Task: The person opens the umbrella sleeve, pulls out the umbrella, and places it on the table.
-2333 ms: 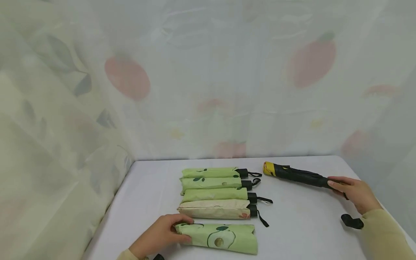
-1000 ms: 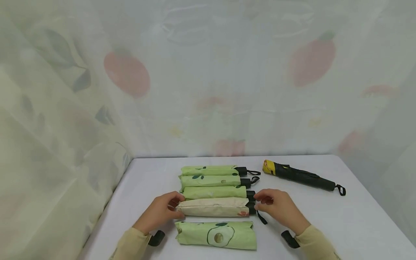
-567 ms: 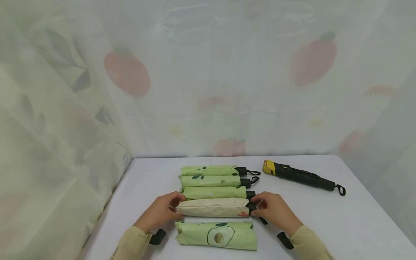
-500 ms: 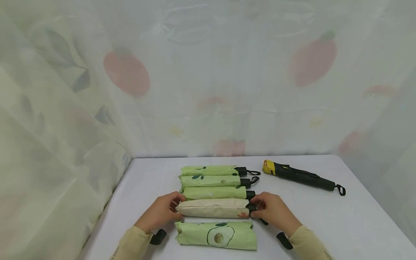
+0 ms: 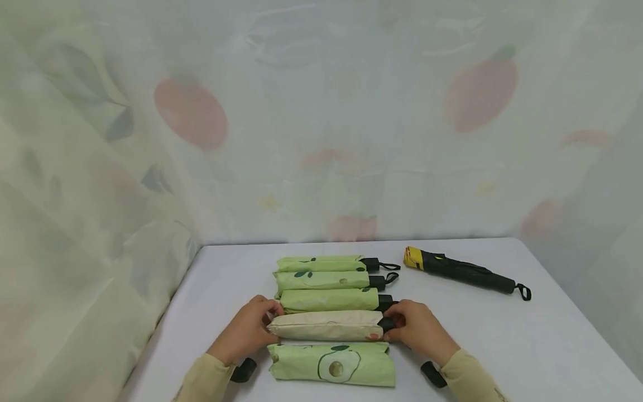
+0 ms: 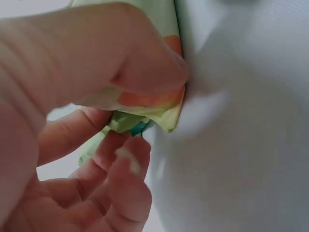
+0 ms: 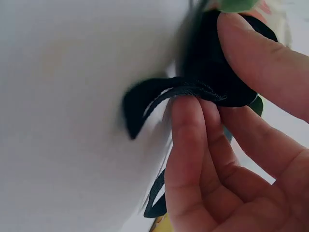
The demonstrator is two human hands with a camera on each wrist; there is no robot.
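A cream folded umbrella lies crosswise between my two hands in the head view. My left hand pinches its left cloth end, thumb on the near side, as the left wrist view also shows. My right hand pinches its black handle at the other end, where a wrist strap hangs free. Just in front lies a wide green umbrella with an avocado print. Behind the cream one, several green umbrellas lie side by side, handles to the right; the nearest of these is close to the fingers.
A black and yellow umbrella lies at a slant at the back right of the white table. Printed cloth curtains stand behind the table and along its left side.
The right hand left the black and yellow umbrella, the left hand the front green one. Both took hold of the cream umbrella's ends, and it has shifted slightly toward the front green umbrella.
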